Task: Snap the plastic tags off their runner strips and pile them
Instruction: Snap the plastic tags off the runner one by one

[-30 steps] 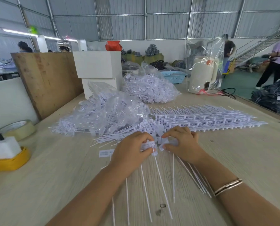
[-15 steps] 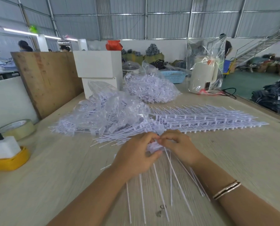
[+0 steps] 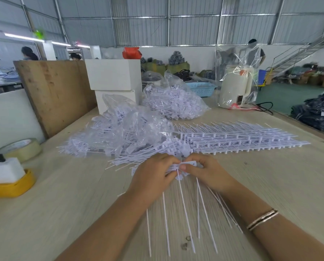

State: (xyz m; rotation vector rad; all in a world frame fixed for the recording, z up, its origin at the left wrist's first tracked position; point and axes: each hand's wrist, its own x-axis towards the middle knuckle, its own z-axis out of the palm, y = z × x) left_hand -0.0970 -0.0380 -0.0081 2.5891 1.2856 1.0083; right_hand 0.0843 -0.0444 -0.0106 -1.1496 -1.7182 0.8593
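My left hand (image 3: pixel 153 173) and my right hand (image 3: pixel 207 172) meet at the table's middle, both pinching a bunch of white plastic tags (image 3: pixel 183 167) whose long thin tails (image 3: pixel 183 213) fan out toward me over the table. Just behind my hands lies a loose pile of snapped-off tags (image 3: pixel 138 159). A wide stack of white runner strips (image 3: pixel 238 138) with tags attached stretches to the right behind my right hand. My fingers hide where the tag heads join.
Two clear plastic bags of tags (image 3: pixel 127 129) (image 3: pixel 174 102) sit behind the pile. White boxes (image 3: pixel 116 80), a wooden board (image 3: pixel 57 91), tape rolls (image 3: pixel 23 148) (image 3: pixel 10 187) at left, a bagged kettle (image 3: pixel 234 87) and blue basket (image 3: pixel 201 88) at back. People stand in the background.
My hands closed together on the bunch, and its tails swung and spread wider across the table toward me. The camera view shifted slightly.
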